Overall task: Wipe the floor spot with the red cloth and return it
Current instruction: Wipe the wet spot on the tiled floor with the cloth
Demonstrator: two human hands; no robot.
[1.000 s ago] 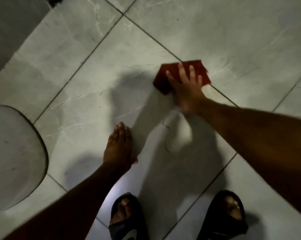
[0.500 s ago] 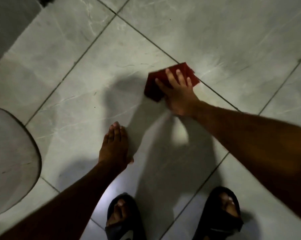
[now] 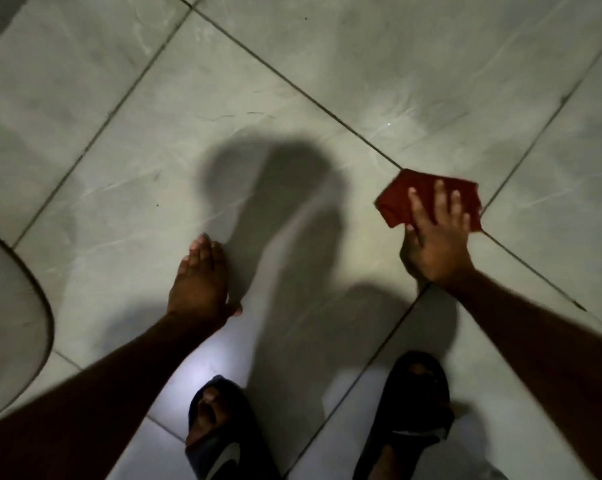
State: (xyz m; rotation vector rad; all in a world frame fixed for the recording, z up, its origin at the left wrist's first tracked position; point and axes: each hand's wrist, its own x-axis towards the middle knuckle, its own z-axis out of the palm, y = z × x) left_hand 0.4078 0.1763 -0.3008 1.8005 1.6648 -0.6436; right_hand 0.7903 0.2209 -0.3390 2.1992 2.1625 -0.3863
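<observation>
The folded red cloth (image 3: 401, 199) lies flat on the grey marbled floor tiles (image 3: 292, 81) at the right of the view, across a diagonal grout line. My right hand (image 3: 434, 233) presses down on it, fingers spread over its top and thumb at its near edge. My left hand (image 3: 202, 278) rests flat on the floor at centre left, fingers together, holding nothing. No distinct spot shows on the floor; only faint streaks lie beyond the cloth.
A pale rounded object (image 3: 12, 320) takes up the left edge. My two feet in black slides (image 3: 219, 441) (image 3: 413, 417) stand at the bottom. Dark shadows of my head and arms fall across the middle tile.
My right hand has slid the red cloth to the right and nearer to me across the tile. The view has shifted a little; my left hand stays planted on the floor.
</observation>
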